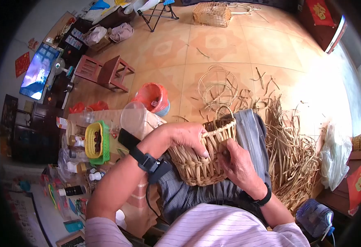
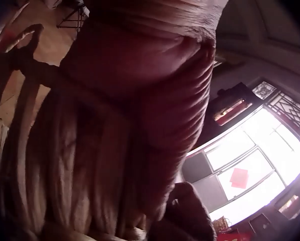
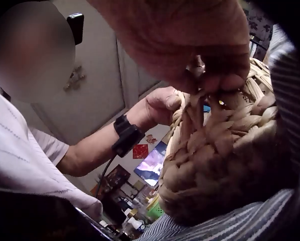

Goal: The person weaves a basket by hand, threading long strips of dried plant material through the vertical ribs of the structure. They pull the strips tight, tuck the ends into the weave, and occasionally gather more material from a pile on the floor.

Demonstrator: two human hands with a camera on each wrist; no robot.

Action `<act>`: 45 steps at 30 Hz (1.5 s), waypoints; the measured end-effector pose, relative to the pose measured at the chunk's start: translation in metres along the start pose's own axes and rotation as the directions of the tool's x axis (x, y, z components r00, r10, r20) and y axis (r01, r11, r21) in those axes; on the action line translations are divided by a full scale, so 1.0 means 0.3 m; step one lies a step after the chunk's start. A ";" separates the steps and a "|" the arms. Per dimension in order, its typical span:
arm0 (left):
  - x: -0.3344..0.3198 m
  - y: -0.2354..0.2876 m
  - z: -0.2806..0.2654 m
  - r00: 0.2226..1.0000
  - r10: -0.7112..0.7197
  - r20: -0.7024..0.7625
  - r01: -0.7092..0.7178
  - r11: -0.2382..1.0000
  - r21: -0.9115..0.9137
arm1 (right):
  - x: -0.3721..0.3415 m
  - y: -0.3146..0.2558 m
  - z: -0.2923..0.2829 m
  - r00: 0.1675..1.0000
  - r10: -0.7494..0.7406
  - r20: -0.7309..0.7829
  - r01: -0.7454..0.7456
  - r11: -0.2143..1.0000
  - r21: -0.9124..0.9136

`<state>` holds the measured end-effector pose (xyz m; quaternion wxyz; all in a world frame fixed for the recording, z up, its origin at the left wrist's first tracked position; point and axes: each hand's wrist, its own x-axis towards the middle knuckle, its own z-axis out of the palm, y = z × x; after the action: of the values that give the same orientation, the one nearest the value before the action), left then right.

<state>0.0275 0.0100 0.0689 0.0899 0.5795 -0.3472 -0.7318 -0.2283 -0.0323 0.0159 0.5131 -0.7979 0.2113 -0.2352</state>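
Observation:
A woven basket of tan plant strands rests on the person's lap, its rim and small looped handle at the upper right. The left hand grips the basket's rim and side wall, thumb lying on the outer strands; in the left wrist view the hand covers part of the basket wall. On the right side of the wall, the right hand pinches a strand with bent fingers. The right wrist view shows that hand with fingertips on strands above the basket's braided part.
Loose dry strands are heaped on the floor at the right, with a coil of strands beyond the lap. A low table at the left holds a green-and-yellow basket. Behind it stand a red-lined bucket and a wooden chair.

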 end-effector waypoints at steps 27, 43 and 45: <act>0.088 -0.096 -0.057 0.935 0.292 0.203 -0.292 0.956 -0.029 | -0.024 -0.016 -0.034 0.977 -0.052 0.205 0.065 0.996 -0.056; 0.105 -0.105 -0.061 0.904 0.405 0.137 -0.419 0.904 0.090 | 0.039 -0.114 -0.081 0.949 -0.259 0.179 0.302 0.909 -0.287; 0.101 -0.096 -0.062 0.902 0.409 0.139 -0.426 0.896 0.126 | 0.037 -0.103 -0.067 0.944 -0.295 0.148 0.320 0.927 -0.195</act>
<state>0.0427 0.0079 0.0258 0.1811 0.4556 -0.5231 -0.6972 -0.2282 -0.0412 0.0533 0.3912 -0.8846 0.0778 -0.2418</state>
